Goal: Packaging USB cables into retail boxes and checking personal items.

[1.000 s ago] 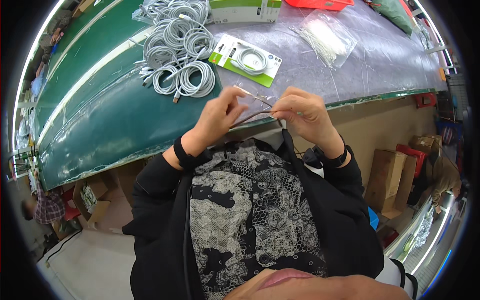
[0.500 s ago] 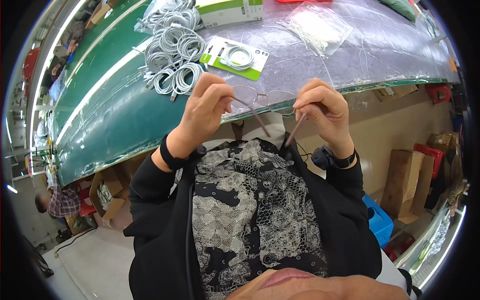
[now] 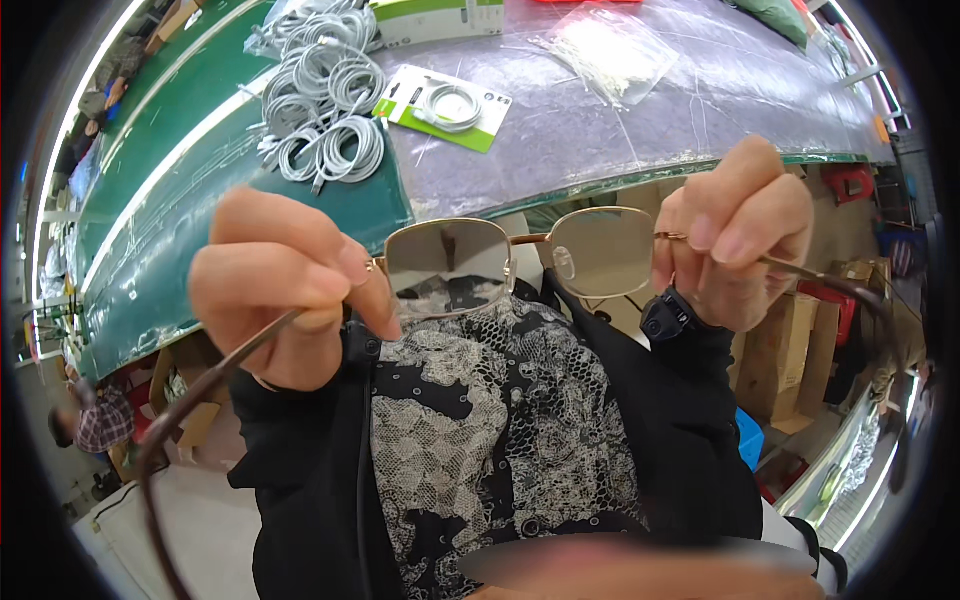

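Note:
A pair of eyeglasses with thin gold rims and tinted lenses is held up close, between my two hands. My left hand pinches it by the temple arm near the left hinge. On the other side my right hand grips the opposite temple near its hinge. Both temple arms are unfolded and reach down and outward toward the rim of the picture. Beyond the glasses, a carded white cable on a green and white backing lies on the worktable. Several coiled grey cables are heaped to its left.
Past the carded cable stands a white and green box. A clear bag of thin white strips lies right of it. Cardboard boxes, a red stool and a blue container are on the floor at right. Someone in a plaid shirt is far left.
Both hands have brought the eyeglasses up closer and spread wider apart. The table and its things sit slightly further left in the picture.

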### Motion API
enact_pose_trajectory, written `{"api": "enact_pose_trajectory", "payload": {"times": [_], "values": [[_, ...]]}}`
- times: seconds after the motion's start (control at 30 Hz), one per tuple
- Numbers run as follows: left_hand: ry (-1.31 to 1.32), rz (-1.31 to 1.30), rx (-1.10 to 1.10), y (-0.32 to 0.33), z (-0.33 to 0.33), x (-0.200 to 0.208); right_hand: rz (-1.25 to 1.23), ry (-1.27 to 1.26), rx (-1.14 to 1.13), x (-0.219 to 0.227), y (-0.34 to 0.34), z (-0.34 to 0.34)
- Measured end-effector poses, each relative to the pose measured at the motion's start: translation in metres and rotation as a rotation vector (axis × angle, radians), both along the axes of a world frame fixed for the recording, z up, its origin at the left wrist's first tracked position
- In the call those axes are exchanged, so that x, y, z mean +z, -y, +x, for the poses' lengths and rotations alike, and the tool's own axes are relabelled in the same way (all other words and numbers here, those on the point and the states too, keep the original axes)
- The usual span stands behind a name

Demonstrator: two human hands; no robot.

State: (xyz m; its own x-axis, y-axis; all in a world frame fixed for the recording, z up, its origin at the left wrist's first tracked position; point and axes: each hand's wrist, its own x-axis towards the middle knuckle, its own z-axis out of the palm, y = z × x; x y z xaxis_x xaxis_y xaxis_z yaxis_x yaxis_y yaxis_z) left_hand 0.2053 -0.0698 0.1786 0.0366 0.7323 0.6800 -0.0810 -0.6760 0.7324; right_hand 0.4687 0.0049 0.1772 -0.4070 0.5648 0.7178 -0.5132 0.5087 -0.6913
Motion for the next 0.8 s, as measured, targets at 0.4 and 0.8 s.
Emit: {"api": "enact_pose_trajectory", "payload": {"times": [0.4, 0.8], "values": [[-0.128, 0.216, 0.038, 0.066, -0.091, 0.012, 0.225, 0.189, 0.225, 0.049, 0.037, -0.068], [0.274, 0.637, -0.041, 0.083, -0.113, -0.010, 0.216, 0.231, 0.190, 0.040, 0.052, -0.123]]}}
